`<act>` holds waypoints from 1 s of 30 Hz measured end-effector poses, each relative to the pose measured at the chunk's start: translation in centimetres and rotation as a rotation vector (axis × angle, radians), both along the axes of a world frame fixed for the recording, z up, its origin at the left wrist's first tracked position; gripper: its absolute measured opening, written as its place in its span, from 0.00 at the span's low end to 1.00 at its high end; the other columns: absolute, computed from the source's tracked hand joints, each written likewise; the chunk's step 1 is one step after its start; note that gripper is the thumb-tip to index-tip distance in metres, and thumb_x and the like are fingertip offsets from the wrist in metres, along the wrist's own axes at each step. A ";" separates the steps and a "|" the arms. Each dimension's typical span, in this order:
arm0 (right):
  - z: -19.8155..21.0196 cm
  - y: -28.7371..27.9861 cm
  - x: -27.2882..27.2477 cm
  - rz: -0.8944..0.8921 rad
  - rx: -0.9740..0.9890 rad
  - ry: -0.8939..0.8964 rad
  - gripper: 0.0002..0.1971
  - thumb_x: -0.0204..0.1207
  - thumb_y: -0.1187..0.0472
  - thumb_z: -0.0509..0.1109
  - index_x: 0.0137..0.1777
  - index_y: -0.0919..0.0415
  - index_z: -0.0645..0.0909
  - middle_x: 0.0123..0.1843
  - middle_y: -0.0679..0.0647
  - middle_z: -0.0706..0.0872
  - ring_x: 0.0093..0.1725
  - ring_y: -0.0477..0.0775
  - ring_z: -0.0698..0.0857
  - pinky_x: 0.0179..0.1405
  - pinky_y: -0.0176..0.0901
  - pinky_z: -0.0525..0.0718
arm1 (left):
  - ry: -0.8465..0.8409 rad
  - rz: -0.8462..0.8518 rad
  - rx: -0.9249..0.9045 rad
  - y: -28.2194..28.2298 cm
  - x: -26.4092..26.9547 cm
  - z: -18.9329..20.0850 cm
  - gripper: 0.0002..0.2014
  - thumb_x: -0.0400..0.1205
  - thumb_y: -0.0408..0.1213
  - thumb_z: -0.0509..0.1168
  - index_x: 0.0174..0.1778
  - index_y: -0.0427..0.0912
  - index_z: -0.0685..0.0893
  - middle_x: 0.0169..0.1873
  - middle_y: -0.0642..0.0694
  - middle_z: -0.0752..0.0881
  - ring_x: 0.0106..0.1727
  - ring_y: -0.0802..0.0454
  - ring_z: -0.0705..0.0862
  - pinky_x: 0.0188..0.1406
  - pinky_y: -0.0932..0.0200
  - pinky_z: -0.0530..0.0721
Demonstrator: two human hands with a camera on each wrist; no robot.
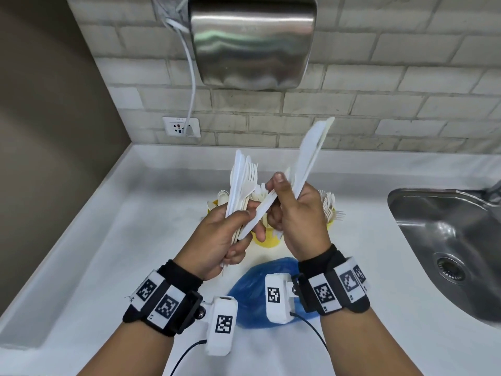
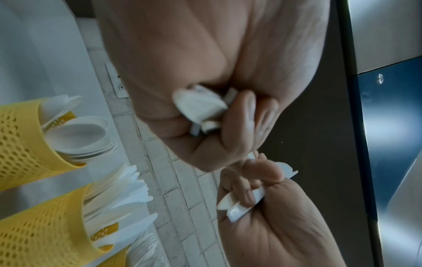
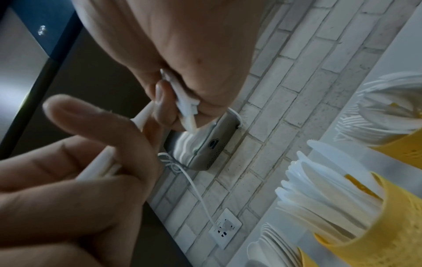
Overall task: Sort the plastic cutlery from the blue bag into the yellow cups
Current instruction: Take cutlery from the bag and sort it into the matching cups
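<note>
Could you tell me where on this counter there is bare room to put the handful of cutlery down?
The white countertop is bare on the left, between the grey side wall and the left hand. A narrower bare strip lies between the crumpled blue plastic bag and the steel sink. It is crowded in the middle, around the yellow perforated cups, under both hands.

Both forearms reach forward, raised side by side; the left hand [image 1: 217, 237] and the right hand [image 1: 301, 213] are curled in a grip, fingertips meeting.
</note>
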State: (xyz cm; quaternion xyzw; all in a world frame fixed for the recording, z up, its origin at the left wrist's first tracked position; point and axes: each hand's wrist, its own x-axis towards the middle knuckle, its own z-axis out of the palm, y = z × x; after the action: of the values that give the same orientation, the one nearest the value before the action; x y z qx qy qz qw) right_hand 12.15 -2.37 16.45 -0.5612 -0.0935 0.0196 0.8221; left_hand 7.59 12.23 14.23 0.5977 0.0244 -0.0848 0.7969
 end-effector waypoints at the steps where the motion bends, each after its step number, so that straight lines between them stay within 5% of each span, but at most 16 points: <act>1: -0.1 0.2 0.2 -0.052 0.001 -0.008 0.16 0.92 0.59 0.60 0.43 0.67 0.77 0.20 0.52 0.77 0.15 0.48 0.71 0.18 0.33 0.67 | -0.004 -0.010 -0.004 0.2 -0.1 0.0 0.11 0.91 0.35 0.58 0.62 0.37 0.83 0.34 0.35 0.83 0.17 0.54 0.59 0.21 0.62 0.51; 4: -0.3 0.1 1.0 -0.224 0.146 0.025 0.20 0.92 0.57 0.59 0.36 0.59 0.77 0.29 0.54 0.80 0.27 0.55 0.79 0.29 0.45 0.78 | -0.003 -0.086 -0.049 1.0 -0.4 -0.1 0.15 0.89 0.35 0.57 0.64 0.42 0.88 0.27 0.41 0.75 0.17 0.56 0.56 0.21 0.64 0.50; 7: 0.3 -0.9 1.6 -0.221 0.326 0.077 0.18 0.93 0.55 0.58 0.40 0.60 0.74 0.32 0.58 0.80 0.33 0.62 0.86 0.35 0.48 0.85 | 0.038 -0.200 -0.171 1.6 -0.7 0.1 0.18 0.85 0.36 0.57 0.65 0.41 0.87 0.24 0.48 0.62 0.17 0.58 0.53 0.19 0.67 0.50; 10: 0.9 -1.3 1.7 -0.195 0.274 0.023 0.17 0.92 0.52 0.59 0.41 0.58 0.73 0.27 0.54 0.69 0.21 0.54 0.73 0.26 0.42 0.75 | 0.058 -0.291 -0.223 1.9 -0.6 0.3 0.20 0.81 0.36 0.58 0.64 0.41 0.87 0.23 0.49 0.59 0.17 0.59 0.52 0.18 0.70 0.52; 14: 1.7 -1.0 0.8 -0.064 -0.049 -0.084 0.11 0.89 0.56 0.67 0.46 0.61 0.82 0.23 0.48 0.64 0.20 0.49 0.60 0.22 0.41 0.64 | 0.048 -0.381 -0.238 1.7 -0.5 0.5 0.22 0.76 0.39 0.62 0.67 0.40 0.86 0.22 0.49 0.59 0.17 0.58 0.52 0.17 0.71 0.54; 17: 2.4 -0.6 -0.5 0.079 -0.141 -0.118 0.06 0.87 0.67 0.68 0.56 0.71 0.83 0.21 0.39 0.76 0.18 0.39 0.72 0.34 0.62 0.81 | 0.009 -0.371 -0.189 1.5 -0.4 0.6 0.20 0.75 0.39 0.63 0.62 0.40 0.87 0.22 0.48 0.60 0.17 0.57 0.52 0.18 0.69 0.54; 20: 2.4 -0.5 -1.0 0.109 -0.070 -0.143 0.04 0.83 0.76 0.67 0.53 0.72 0.82 0.27 0.43 0.86 0.24 0.40 0.83 0.26 0.41 0.85 | -0.033 -0.329 -0.100 1.6 -0.3 0.7 0.17 0.75 0.39 0.63 0.59 0.42 0.88 0.22 0.46 0.61 0.17 0.56 0.53 0.18 0.68 0.55; 21: 2.2 -0.6 -0.9 0.113 -0.050 -0.146 0.04 0.82 0.77 0.68 0.51 0.71 0.82 0.31 0.45 0.88 0.29 0.43 0.87 0.25 0.43 0.88 | -0.039 -0.310 -0.070 1.7 -0.2 0.6 0.17 0.76 0.38 0.63 0.59 0.41 0.87 0.22 0.45 0.62 0.17 0.56 0.54 0.18 0.68 0.56; 24: 1.9 -0.7 -0.5 0.174 -0.032 -0.149 0.05 0.81 0.78 0.68 0.52 0.71 0.82 0.34 0.45 0.89 0.40 0.54 0.91 0.42 0.64 0.94 | -0.023 -0.245 -0.010 2.0 -0.1 0.5 0.17 0.78 0.36 0.60 0.61 0.35 0.81 0.23 0.44 0.63 0.17 0.56 0.56 0.18 0.69 0.59; 27: 2.0 -0.6 -0.3 0.198 -0.001 -0.134 0.08 0.81 0.81 0.65 0.52 0.70 0.79 0.27 0.43 0.84 0.24 0.41 0.84 0.23 0.37 0.85 | -0.046 -0.246 0.041 2.0 0.0 0.9 0.14 0.80 0.34 0.57 0.47 0.48 0.88 0.23 0.45 0.64 0.17 0.56 0.56 0.19 0.68 0.57; 30: 1.7 -0.5 0.2 0.210 0.041 -0.102 0.07 0.81 0.79 0.66 0.48 0.69 0.77 0.25 0.46 0.82 0.18 0.40 0.78 0.17 0.31 0.72 | -0.094 -0.226 0.108 1.8 -0.2 1.5 0.18 0.82 0.36 0.56 0.37 0.57 0.89 0.23 0.46 0.66 0.19 0.54 0.56 0.20 0.64 0.54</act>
State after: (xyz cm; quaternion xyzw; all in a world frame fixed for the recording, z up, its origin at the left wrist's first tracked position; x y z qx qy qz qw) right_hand 12.30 -2.86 18.19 -0.5317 -0.1937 0.0752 0.8211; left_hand 7.35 14.01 15.68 0.6421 -0.0761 -0.1447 0.7490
